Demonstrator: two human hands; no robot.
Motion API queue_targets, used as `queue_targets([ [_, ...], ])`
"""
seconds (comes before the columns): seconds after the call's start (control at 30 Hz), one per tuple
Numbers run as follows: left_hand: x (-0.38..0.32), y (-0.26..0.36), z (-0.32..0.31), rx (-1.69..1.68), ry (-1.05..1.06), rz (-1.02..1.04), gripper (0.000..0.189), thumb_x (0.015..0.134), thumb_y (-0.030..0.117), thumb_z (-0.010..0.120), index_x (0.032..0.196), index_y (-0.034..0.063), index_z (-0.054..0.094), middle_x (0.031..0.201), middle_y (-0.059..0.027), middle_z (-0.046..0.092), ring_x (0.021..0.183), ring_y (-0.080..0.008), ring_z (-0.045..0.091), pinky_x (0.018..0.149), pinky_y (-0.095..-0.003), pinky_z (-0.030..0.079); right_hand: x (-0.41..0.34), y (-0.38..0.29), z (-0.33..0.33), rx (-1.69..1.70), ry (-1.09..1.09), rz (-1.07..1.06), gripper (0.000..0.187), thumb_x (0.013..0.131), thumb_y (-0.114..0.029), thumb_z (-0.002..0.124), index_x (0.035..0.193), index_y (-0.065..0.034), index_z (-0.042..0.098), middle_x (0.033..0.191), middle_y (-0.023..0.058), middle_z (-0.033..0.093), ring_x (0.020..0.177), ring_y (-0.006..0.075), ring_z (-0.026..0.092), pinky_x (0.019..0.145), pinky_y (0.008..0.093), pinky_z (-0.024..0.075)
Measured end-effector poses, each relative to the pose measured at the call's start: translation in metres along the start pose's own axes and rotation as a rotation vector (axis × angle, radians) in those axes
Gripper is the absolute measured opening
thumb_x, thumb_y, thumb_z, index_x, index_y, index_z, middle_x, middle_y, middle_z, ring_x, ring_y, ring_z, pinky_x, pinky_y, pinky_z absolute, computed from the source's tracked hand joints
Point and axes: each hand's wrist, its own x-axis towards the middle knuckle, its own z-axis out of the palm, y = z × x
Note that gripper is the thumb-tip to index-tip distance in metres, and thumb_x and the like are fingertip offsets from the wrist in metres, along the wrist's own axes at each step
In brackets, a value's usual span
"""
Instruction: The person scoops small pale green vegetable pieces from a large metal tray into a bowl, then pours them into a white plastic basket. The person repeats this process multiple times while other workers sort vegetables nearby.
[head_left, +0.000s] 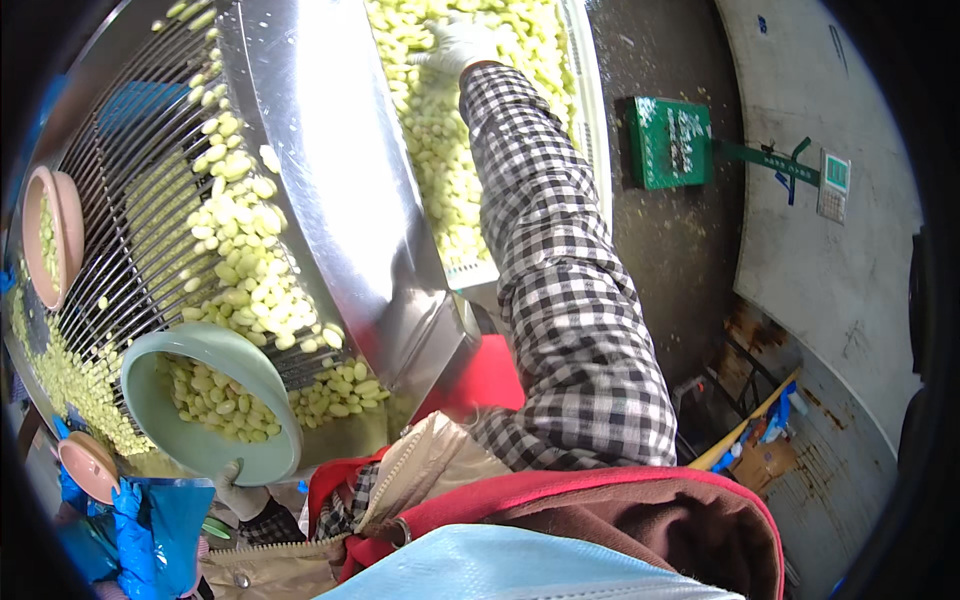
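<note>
My left hand (241, 491), in a pale glove, grips the lower rim of a light green plastic bowl (142, 397). The bowl tilts over a metal-rod rack and holds green grapes (225, 405). Loose grapes (247, 225) lie in a band on the rods beyond it. My right hand (457, 46), in a white glove, reaches into a white plastic crate (596, 97) heaped with grapes (442, 172). Its fingers are spread on the grapes; whether any are held cannot be told. A shiny steel panel (337, 135) stands between rack and crate.
A co-worker's blue-gloved hand (129, 499) is at a pink bowl (88, 466) at lower left. Another pink bowl (75, 225) sits at the rack's far left. A green platform scale (671, 142) stands on the wet floor to the right. A red object (487, 375) is below the panel.
</note>
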Motion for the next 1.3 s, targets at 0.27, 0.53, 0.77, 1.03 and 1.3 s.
queue_targets([
  [0.27,0.003,0.019,0.042,-0.041,-0.074,-0.086,0.056,0.079,0.011,0.055,0.132,-0.0066,0.052,0.129,-0.0169,0.058,0.118,-0.0305,0.059,0.107,-0.0444,0.047,-0.195,0.036,0.016,-0.051,-0.128,-0.106,0.064,0.092,-0.069,0.055,0.148,-0.0393,0.048,0.166,0.0042,0.029,0.153,0.0407,0.020,0.115,0.0783,0.0048],
  [0.53,0.011,0.030,0.051,-0.085,0.183,-0.117,0.067,0.076,0.006,0.057,0.141,-0.0064,0.043,0.141,-0.0200,0.052,0.130,-0.0350,0.054,0.109,-0.0469,0.050,-0.278,0.085,0.047,0.076,-0.103,0.082,0.057,0.091,-0.058,0.063,0.145,-0.0454,0.050,0.166,0.0055,0.029,0.155,0.0411,0.011,0.117,0.0729,-0.0043],
  [0.77,0.070,0.010,-0.005,-0.111,0.054,-0.030,0.055,0.083,0.000,0.053,0.137,-0.0048,0.046,0.136,-0.0180,0.056,0.124,-0.0323,0.059,0.103,-0.0454,0.056,-0.280,0.105,0.048,0.255,0.039,0.098,0.066,0.088,-0.048,0.073,0.149,-0.0424,0.047,0.166,0.0122,0.028,0.152,0.0437,0.021,0.117,0.0739,0.0069],
  [1.03,0.095,0.035,0.016,-0.135,0.008,0.102,0.038,0.103,0.013,0.046,0.130,-0.0143,0.049,0.131,-0.0238,0.058,0.121,-0.0327,0.060,0.108,-0.0411,0.053,-0.332,0.077,0.016,0.492,0.046,0.089,0.044,0.086,-0.025,0.076,0.128,-0.0113,0.067,0.144,0.0279,0.051,0.119,0.0429,0.060,0.104,0.0454,0.0491],
  [1.3,0.110,0.076,0.042,-0.175,0.008,0.029,0.048,0.103,0.017,0.046,0.139,-0.0153,0.045,0.146,-0.0261,0.049,0.135,-0.0386,0.050,0.114,-0.0436,0.049,-0.372,0.065,-0.060,1.021,0.168,0.388,0.024,0.091,-0.022,0.071,0.111,-0.0094,0.075,0.096,0.0164,0.073,0.096,0.0301,0.070,0.086,0.0389,0.0542],
])
